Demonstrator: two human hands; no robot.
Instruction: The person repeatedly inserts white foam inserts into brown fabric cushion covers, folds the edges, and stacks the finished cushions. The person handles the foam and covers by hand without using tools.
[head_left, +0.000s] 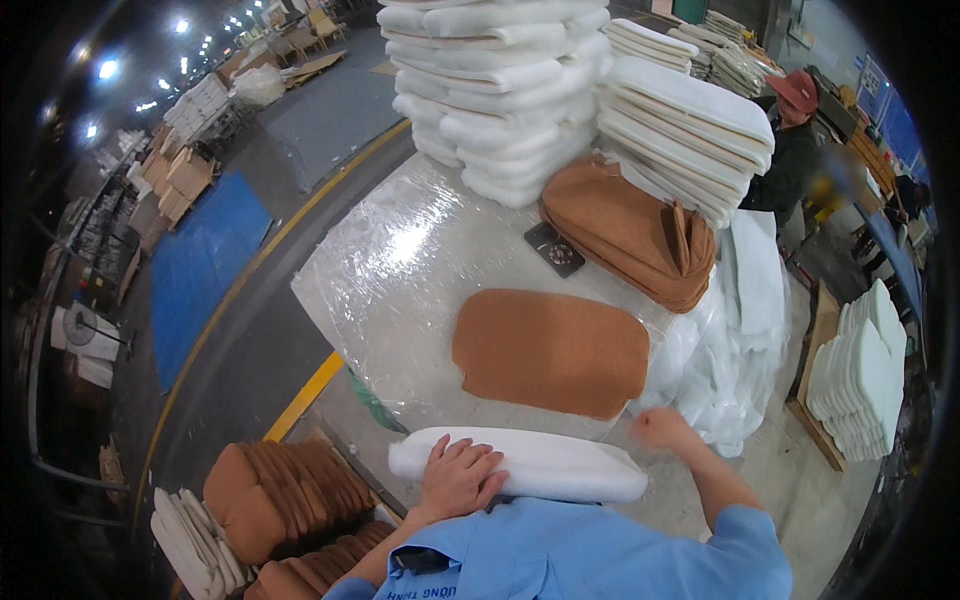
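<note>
My left hand (463,479) lies with its fingers spread on a thick white padding piece (560,465), which sits along the near table edge against my blue shirt. My right hand (664,429) is closed, its fingers curled in and slightly smeared. It is beside the near right corner of a flat brown fabric piece (550,350). Whatever those fingers may hold is hidden. The brown piece rests on a plastic-covered table (370,270), its edges rounded and its near left corner notched. Beyond it, a thick stack of brown covers (625,230) leans beside a small black device (553,248).
Tall stacks of folded white padding (500,90) stand at the table's far side, with crumpled clear plastic (715,370) at the right. More brown covers (285,500) are piled at lower left. White pads (855,370) stand at far right. A person in a red hat (790,140) is behind the stacks.
</note>
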